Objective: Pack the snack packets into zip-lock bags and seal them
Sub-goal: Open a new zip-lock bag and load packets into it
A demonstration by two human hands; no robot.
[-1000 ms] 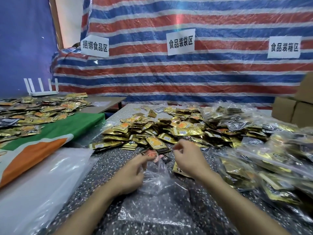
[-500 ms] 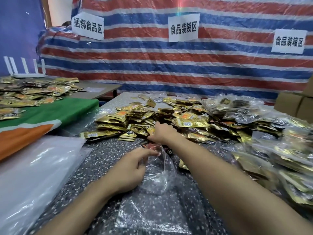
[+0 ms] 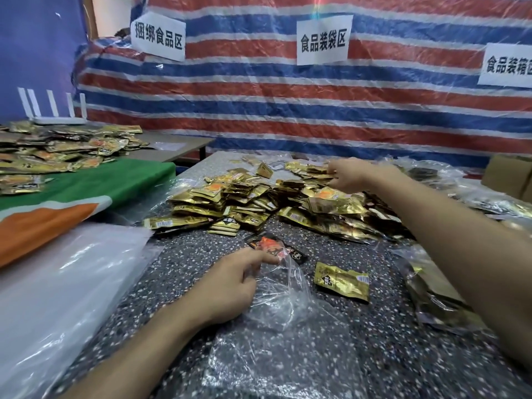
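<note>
A clear zip-lock bag (image 3: pixel 283 309) lies crumpled on the speckled table (image 3: pixel 187 263). My left hand (image 3: pixel 230 283) pinches the bag's mouth at its upper left edge. A heap of gold snack packets (image 3: pixel 259 203) covers the table's middle. My right hand (image 3: pixel 349 175) reaches over the far side of the heap, fingers curled among the packets; whether it holds one is hidden. One black and orange packet (image 3: pixel 272 244) lies just beyond the bag's mouth. A single gold packet (image 3: pixel 341 280) lies to the bag's right.
A stack of clear bags (image 3: pixel 57 298) lies at the left. Filled bags (image 3: pixel 440 300) pile up on the right. A side table with a green and orange cloth (image 3: pixel 86 194) carries more packets. Cardboard boxes (image 3: pixel 509 174) stand at the far right, before a striped tarp wall.
My right hand has left the bag's mouth and reached forward and right, over the packet heap to its far side. My left hand has kept its pinch on the bag.
</note>
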